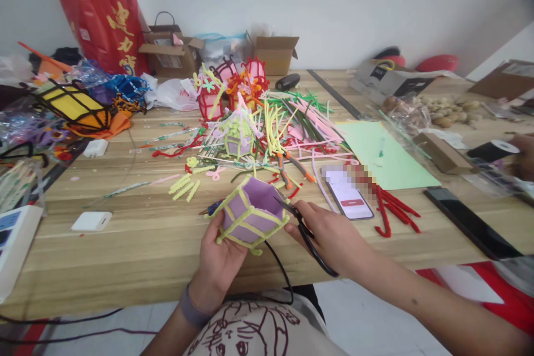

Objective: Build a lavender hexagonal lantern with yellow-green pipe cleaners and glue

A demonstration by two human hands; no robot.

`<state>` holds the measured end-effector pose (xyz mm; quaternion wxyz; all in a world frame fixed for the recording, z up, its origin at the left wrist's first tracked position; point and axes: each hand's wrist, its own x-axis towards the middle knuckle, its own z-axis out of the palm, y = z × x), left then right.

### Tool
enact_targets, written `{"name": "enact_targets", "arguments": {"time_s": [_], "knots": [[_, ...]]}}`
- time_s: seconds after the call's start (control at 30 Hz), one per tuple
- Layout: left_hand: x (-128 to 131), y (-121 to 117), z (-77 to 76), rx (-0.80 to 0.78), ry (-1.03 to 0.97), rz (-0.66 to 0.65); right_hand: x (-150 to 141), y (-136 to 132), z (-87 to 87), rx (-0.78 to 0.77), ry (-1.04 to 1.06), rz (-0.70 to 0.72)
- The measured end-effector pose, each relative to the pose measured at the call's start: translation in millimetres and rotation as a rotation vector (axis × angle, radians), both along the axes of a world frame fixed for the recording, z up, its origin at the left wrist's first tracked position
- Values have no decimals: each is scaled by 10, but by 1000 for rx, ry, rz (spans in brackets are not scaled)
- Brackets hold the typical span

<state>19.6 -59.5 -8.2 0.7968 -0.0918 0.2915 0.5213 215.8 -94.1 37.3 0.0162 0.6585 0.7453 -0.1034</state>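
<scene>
My left hand (221, 258) grips a six-sided lantern (250, 222) from below and the side. Its purple panels are edged with pale-yellow fuzzy strips, and its hollow end tilts up toward the right. My right hand (329, 233) is closed around black-handled scissors (308, 233), whose tips point left at the lantern's open rim. Whether the blades touch the purple wall I cannot tell. Just behind the lantern lie short pale-yellow twisted pieces (183, 186) and orange-and-grey pliers (287, 169). Part of a dark blue tool (212, 208) shows beside the lantern's left edge.
A lit phone (348, 192) and red pipe cleaners (396, 211) lie to the right, near a green sheet (387, 156). A finished small lantern (238, 136) stands among heaped pipe cleaners (308, 117). A white charger (92, 221) lies left. A black cable (283, 272) hangs over the table edge.
</scene>
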Motion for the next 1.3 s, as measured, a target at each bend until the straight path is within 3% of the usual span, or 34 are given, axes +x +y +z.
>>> {"name": "enact_targets", "arguments": {"time_s": [0.27, 0.67, 1.3], "knots": [[-29, 42, -11, 7, 2, -36, -16, 45, -1, -50, -66, 27], [-86, 144, -173, 217, -146, -157, -16, 138, 1, 4, -144, 16], [-45, 197, -64, 43, -27, -73, 21, 185, -148, 19, -40, -12]]}}
